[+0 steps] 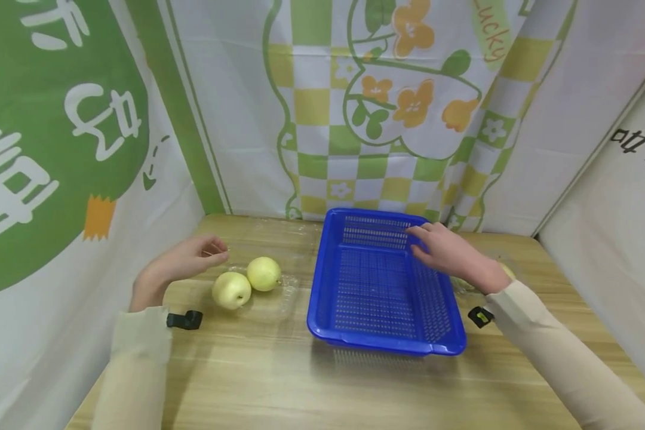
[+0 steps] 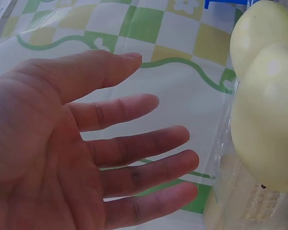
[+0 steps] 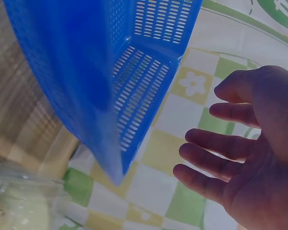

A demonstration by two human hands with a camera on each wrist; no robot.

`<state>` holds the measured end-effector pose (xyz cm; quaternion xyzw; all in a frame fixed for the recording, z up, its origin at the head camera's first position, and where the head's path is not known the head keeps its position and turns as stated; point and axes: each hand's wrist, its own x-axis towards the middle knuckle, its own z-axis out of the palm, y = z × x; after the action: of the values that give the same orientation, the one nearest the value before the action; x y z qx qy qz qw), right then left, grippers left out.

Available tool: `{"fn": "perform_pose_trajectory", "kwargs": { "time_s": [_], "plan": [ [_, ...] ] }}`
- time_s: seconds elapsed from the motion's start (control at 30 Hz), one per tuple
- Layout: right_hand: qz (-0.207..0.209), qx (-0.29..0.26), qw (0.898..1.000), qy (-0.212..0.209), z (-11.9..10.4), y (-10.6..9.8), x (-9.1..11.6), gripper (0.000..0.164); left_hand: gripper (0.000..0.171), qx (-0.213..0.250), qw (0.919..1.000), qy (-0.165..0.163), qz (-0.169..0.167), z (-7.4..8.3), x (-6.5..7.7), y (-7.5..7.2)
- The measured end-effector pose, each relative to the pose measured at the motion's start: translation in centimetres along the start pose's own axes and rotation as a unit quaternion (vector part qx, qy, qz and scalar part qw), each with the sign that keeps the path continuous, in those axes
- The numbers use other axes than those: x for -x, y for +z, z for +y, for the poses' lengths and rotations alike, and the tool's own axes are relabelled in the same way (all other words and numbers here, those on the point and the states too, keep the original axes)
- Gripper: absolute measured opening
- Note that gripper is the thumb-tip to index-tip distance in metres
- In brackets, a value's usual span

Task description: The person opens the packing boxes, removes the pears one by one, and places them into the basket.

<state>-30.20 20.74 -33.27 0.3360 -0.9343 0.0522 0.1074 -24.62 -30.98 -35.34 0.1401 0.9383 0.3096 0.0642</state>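
My left hand (image 1: 185,260) hovers just left of two pale yellow pears (image 1: 232,291), holding nothing. In the left wrist view its fingers (image 2: 149,143) are spread and nearly straight, apart from the pears at the right edge. A clear plastic tray (image 1: 287,295) lies under the pears. The blue plastic basket (image 1: 376,289), with slotted walls and floor, stands in the middle of the table. Over its far right rim hangs my right hand (image 1: 443,248), fingers loosely extended. The right wrist view shows that hand apart from the basket wall, with nothing in its grasp.
Right of the basket, partly hidden by the right forearm, is more pale yellow fruit (image 1: 507,270) in clear plastic. Another clear tray (image 1: 271,235) lies at the back of the wooden table (image 1: 247,376). Printed cloth (image 1: 312,101) hangs behind and on both sides.
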Motion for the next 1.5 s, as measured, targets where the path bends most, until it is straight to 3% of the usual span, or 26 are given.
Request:
{"fn": "perform_pose_trajectory", "kwargs": {
  "time_s": [0.23, 0.67, 0.9, 1.23, 1.5],
  "plan": [
    [0.006, -0.018, 1.000, 0.022, 0.7, 1.3, 0.9, 0.038, 0.040, -0.023, 0.9997, 0.002, -0.004, -0.3, 0.1, 0.5],
    [0.039, -0.025, 0.998, 0.044, 2.2, 2.9, 3.1, 0.036, 0.040, -0.050, 0.9972, 0.015, -0.053, 0.8, -2.1, 3.2],
    [0.035, -0.043, 0.995, 0.077, 2.7, 4.0, 3.8, 0.038, 0.039, -0.061, 0.9958, 0.021, -0.065, 1.1, -2.2, 3.9],
    [0.073, -0.067, 0.992, 0.074, 2.7, 5.3, 4.2, 0.036, 0.034, -0.082, 0.9942, 0.008, -0.069, 1.3, -2.0, 4.6],
    [0.071, -0.085, 0.988, 0.105, 2.3, 5.4, 4.2, 0.041, 0.041, -0.093, 0.9925, 0.007, -0.078, 1.2, -2.1, 5.1]
  ]
}}
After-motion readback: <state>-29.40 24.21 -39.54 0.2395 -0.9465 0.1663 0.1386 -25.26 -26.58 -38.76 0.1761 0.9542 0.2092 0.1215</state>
